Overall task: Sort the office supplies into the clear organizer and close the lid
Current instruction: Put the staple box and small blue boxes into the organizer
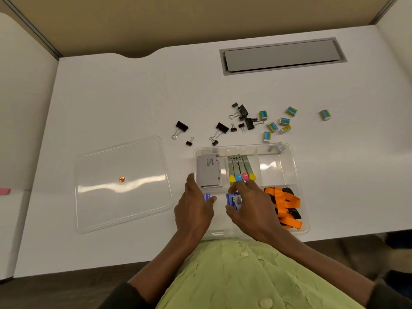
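Both hands are working low in the clear organizer (298, 186), lower centre of the frame. The right hand (249, 206) is pinching a small blue box (233, 200) between thumb and fingertips; the left hand (194, 208) is resting half-curled on another blue box (207, 196), though I cannot tell whether it is gripping. The binder clips (223, 128) and erasers (273, 127) are waiting above the organizer, up-frame of the right hand, which is nearer. The lid (122, 184) is lying flat at left.
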